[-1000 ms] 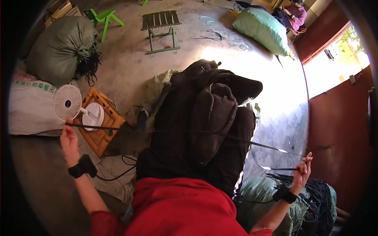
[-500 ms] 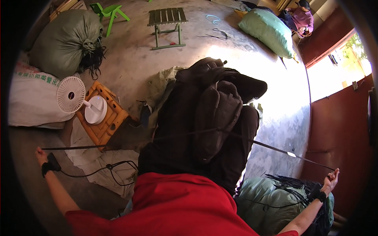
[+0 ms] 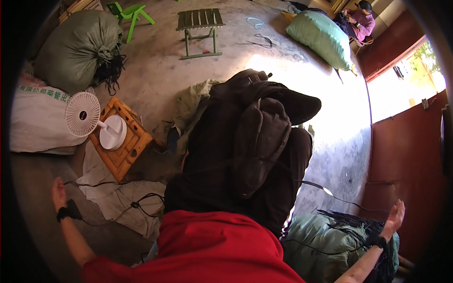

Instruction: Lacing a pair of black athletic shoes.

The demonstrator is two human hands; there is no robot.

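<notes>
My arms are spread wide to both sides. A thin dark strap (image 3: 325, 189) stretches slackly across my lap between my hands. At the left, my left hand (image 3: 59, 194) is open, fingers straight, with one strap end just beside it. My right hand (image 3: 394, 218), far right, is also open with fingers extended; the other strap end lies close to its fingers, and whether it touches them I cannot tell. Each wrist wears a black band with a cable. On my dark-trousered lap rests a dark padded, pouch-like thing (image 3: 262, 146), which the strap crosses.
A white fan (image 3: 113, 133) stands on a bamboo stool (image 3: 123, 158) at the left. Stuffed sacks (image 3: 78, 49) sit behind it; a green bundle (image 3: 316, 240) with dark strands lies below my right arm. Farther off are a slatted folding stool (image 3: 200, 21), a pale-green sack (image 3: 321, 37) and a seated person.
The strap was taut between my two pinching hands; now it hangs slack and my fingers have opened. My left hand has moved slightly inward.
</notes>
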